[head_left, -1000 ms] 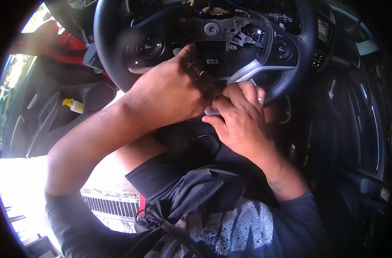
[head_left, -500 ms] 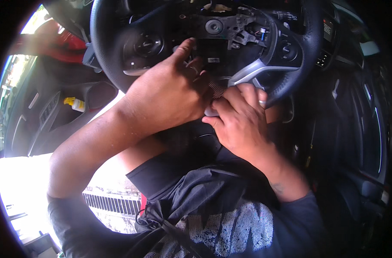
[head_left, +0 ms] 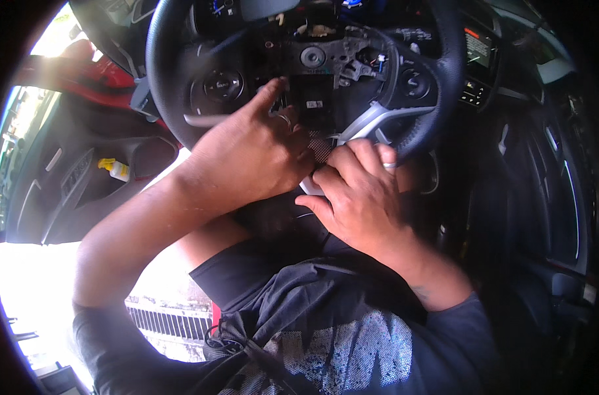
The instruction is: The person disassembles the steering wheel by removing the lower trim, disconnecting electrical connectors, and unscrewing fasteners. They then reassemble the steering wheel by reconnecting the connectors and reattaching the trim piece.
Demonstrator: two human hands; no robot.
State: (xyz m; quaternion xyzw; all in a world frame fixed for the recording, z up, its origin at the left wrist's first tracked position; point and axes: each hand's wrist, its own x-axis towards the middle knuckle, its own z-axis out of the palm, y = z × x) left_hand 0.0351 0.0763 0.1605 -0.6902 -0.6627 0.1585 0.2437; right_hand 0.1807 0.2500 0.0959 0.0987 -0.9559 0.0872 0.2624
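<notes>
In front of me is a black steering wheel (head_left: 162,72), its centre cover off and its metal hub (head_left: 312,57) bare. A silver steering wheel trim (head_left: 365,124) runs along the right and lower spokes, with another light strip showing at the left spoke. My left hand (head_left: 247,148) is at the lower left of the hub, one digit stretched up toward it and the others curled at the trim; their tips are hidden. My right hand (head_left: 365,187) wraps over the lower end of the trim, fingers bent and thumb pointing left. A ring is on each hand.
Button pads (head_left: 224,85) sit on the wheel's spokes, and loose wiring (head_left: 380,60) shows by the hub. A lit screen (head_left: 478,51) is to the right. At left, the open car door (head_left: 69,191) holds a white bottle with a yellow top (head_left: 115,169).
The wheel appears lower and its right side further left, with more of the dashboard and screen in view. My right hand has shifted slightly left and down with the trim; my left hand barely moved.
</notes>
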